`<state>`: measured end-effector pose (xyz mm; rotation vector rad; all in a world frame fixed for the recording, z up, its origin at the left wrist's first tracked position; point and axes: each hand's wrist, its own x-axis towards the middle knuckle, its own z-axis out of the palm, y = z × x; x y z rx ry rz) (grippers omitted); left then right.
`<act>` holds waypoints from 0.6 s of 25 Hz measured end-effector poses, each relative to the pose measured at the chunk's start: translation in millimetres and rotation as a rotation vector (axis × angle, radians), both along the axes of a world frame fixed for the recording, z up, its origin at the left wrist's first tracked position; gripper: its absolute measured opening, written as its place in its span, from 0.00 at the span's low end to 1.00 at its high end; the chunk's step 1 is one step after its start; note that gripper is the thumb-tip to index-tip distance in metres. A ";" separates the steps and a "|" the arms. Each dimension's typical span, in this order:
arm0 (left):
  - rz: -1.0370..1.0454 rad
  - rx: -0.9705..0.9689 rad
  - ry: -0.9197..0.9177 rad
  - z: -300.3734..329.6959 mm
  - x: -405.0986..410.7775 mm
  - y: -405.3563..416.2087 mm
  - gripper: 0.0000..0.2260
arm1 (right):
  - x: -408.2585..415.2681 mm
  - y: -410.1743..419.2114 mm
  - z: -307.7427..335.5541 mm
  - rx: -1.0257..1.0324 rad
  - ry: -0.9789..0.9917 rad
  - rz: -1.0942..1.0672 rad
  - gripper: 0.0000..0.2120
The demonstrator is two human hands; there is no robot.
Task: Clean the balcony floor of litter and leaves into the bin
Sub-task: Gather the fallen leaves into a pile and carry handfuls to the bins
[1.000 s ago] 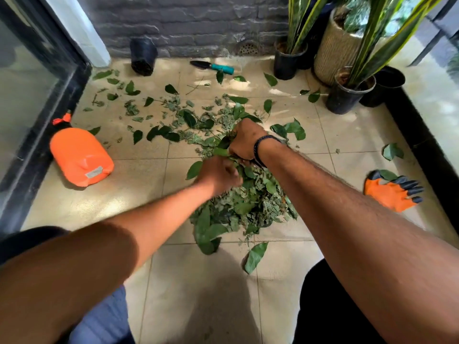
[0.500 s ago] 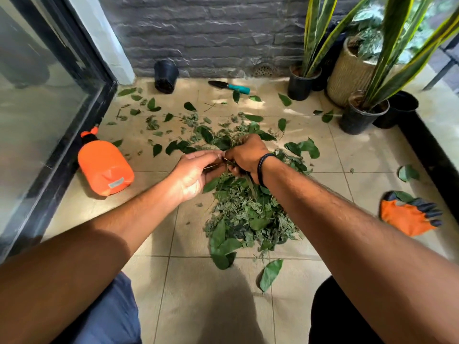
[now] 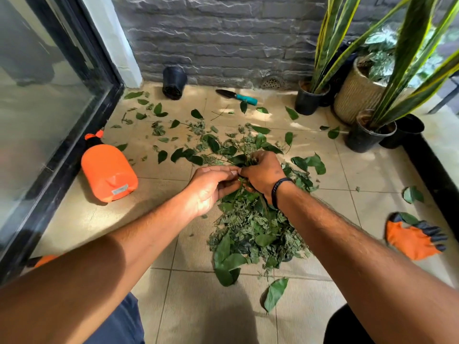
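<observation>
A heap of green leaves [image 3: 255, 232] lies on the tiled balcony floor in front of me, with more loose leaves [image 3: 186, 152] scattered toward the back wall. My right hand [image 3: 264, 173] is over the far end of the heap, fingers curled round a bunch of leaves and twigs. My left hand [image 3: 211, 186] is right beside it, fingertips touching the same bunch, fingers bent. A single leaf [image 3: 274, 292] lies apart, nearest me. No bin is in view.
An orange spray bottle [image 3: 108, 171] lies on its side at the left by the black door frame [image 3: 62, 155]. An orange glove [image 3: 413, 238] is at the right. A tipped black pot [image 3: 173, 81], a teal-handled trowel [image 3: 238, 96] and potted plants [image 3: 367, 130] stand by the back wall.
My left hand has come off the heap and moved up next to my right hand, which has stayed gripping leaves at the far end of the pile. My head has tilted up.
</observation>
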<state>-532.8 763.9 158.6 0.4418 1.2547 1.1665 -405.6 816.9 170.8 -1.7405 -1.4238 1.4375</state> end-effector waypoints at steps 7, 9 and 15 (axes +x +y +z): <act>0.210 -0.200 0.159 40.9 30.2 -58.1 0.06 | -1.9 -64.6 39.5 0.054 0.007 -0.071 0.05; 0.240 -0.230 0.253 45.6 43.2 -81.8 0.06 | -0.9 -96.3 36.9 -0.018 0.055 -0.160 0.03; 0.222 -0.372 0.359 50.7 74.9 -202.8 0.06 | 9.0 -231.9 41.4 -0.117 0.123 -0.363 0.06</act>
